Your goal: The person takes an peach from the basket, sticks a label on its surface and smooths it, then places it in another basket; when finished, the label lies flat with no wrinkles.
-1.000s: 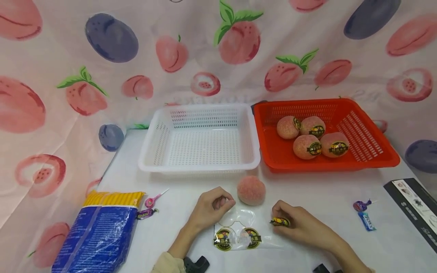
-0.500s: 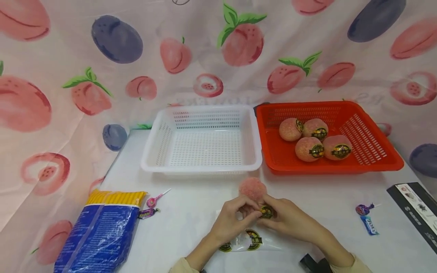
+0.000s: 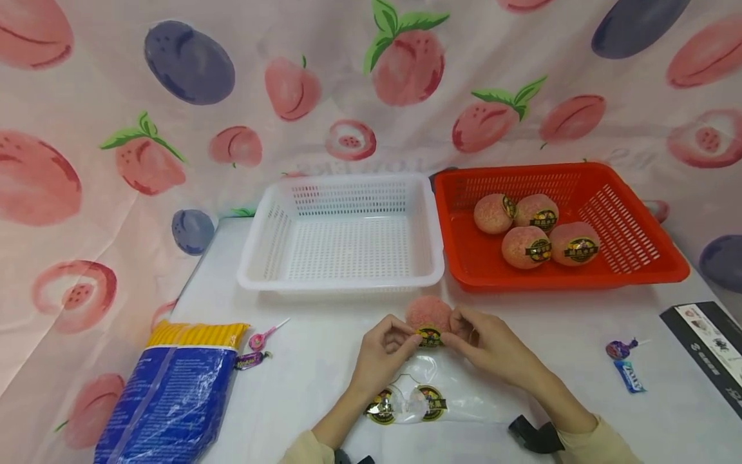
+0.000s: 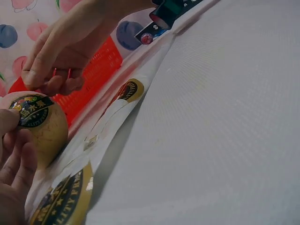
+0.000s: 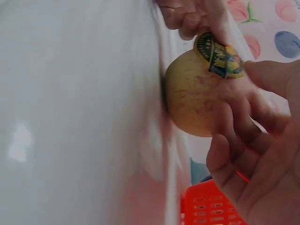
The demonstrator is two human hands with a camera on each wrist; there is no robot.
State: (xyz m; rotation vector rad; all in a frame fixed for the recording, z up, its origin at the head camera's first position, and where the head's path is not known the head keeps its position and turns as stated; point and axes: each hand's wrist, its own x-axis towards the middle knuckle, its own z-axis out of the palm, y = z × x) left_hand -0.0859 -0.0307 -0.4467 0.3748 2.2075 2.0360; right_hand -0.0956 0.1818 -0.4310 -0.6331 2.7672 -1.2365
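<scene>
Front and centre on the table, a fuzzy pink peach (image 3: 428,310) sits with a black-and-gold round sticker (image 3: 430,336) across its near side. My left hand (image 3: 379,361) pinches the sticker's left edge between thumb and finger; in the left wrist view that thumb overlaps the printed face. From the other side, my right hand (image 3: 501,348) has its thumb tip at the sticker's right end and its fingers curled at the peach's side. The right wrist view shows the fruit's yellow underside (image 5: 187,101). Below both hands lies a clear plastic sheet (image 3: 475,399) bearing two more such stickers.
Behind stand a white basket (image 3: 342,287) and a red basket (image 3: 556,283) with several stickered peaches (image 3: 524,248). A blue-yellow package (image 3: 168,399), a lollipop (image 3: 257,341) and a candy (image 3: 250,361) lie left. More sweets (image 3: 628,377) and a black-white box (image 3: 710,354) lie right.
Both hands came together in front of the peach, the right one bringing the sticker. The sticker then moved up onto the peach's near side, and the hands spread to its two ends.
</scene>
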